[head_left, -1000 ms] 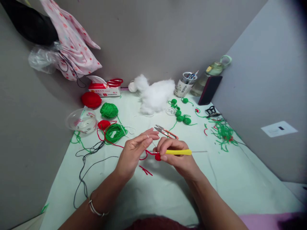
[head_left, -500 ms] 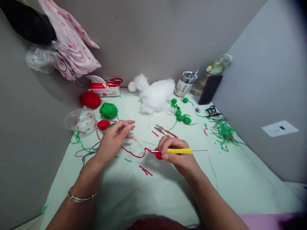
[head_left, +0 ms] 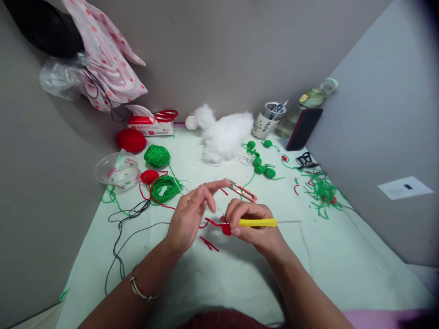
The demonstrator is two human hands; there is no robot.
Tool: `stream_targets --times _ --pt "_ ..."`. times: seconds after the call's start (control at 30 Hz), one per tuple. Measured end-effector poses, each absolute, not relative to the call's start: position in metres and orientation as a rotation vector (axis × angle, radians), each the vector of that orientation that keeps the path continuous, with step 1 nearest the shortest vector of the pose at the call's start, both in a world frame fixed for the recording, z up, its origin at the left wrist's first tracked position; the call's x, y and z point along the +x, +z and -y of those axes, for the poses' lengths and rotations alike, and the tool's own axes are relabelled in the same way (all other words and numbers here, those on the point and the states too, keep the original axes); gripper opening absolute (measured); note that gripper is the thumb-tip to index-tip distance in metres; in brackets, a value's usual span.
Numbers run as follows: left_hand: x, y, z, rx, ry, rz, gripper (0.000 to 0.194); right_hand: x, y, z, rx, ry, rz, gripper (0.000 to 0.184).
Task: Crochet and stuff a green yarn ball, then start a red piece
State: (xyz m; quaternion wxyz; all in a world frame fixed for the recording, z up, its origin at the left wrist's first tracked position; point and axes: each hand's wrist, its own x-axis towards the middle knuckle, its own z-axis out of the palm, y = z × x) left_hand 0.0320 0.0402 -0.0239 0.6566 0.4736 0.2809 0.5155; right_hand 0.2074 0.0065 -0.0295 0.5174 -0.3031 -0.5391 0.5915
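Note:
In my right hand (head_left: 254,228) is a crochet hook with a yellow handle (head_left: 257,222), held level, together with a small red crocheted piece (head_left: 227,229). The hook's metal tip points left, and red yarn (head_left: 213,222) runs from there toward my left hand (head_left: 192,214). That hand is just left of the piece, index finger stretched out and the others loosely bent. Whether the yarn passes over its fingers is hidden. Thread snips (head_left: 245,191) with orange handles lie beyond both hands, partly behind the left fingertip. Short red yarn scraps (head_left: 209,244) lie on the table below.
At the left are green yarn balls (head_left: 157,156), a coil of green yarn (head_left: 166,188), red yarn (head_left: 132,140), a clear bowl (head_left: 118,173) and dark cord (head_left: 120,224). White stuffing (head_left: 226,135) sits at the back. Green crocheted balls (head_left: 259,169), a phone (head_left: 304,129) and yarn clippings (head_left: 324,192) are right.
My left hand has moved right, close to the hook and red piece, uncovering the green yarn coil. My right hand keeps its hold, and the view has shifted slightly.

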Motion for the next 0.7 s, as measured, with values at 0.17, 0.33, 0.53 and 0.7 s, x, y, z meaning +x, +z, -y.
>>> stream_targets --times 0.17,0.33,0.53,0.7 --pt "0.029 -0.036 -0.038 1.679 1.21 -0.86 0.022 0.211 -0.031 -0.008 -0.728 1.36 1.284 0.007" --pt "0.033 -0.038 -0.035 1.458 0.99 -0.903 0.019 0.213 -0.031 -0.008 -0.738 1.324 1.257 0.009" --pt "0.042 -0.034 -0.031 0.876 0.928 -0.812 0.021 0.209 -0.027 -0.004 -0.769 1.284 1.377 0.009" --pt "0.035 -0.023 -0.036 0.631 1.104 -0.875 0.018 0.209 -0.024 -0.003 -0.854 1.28 1.371 0.008"
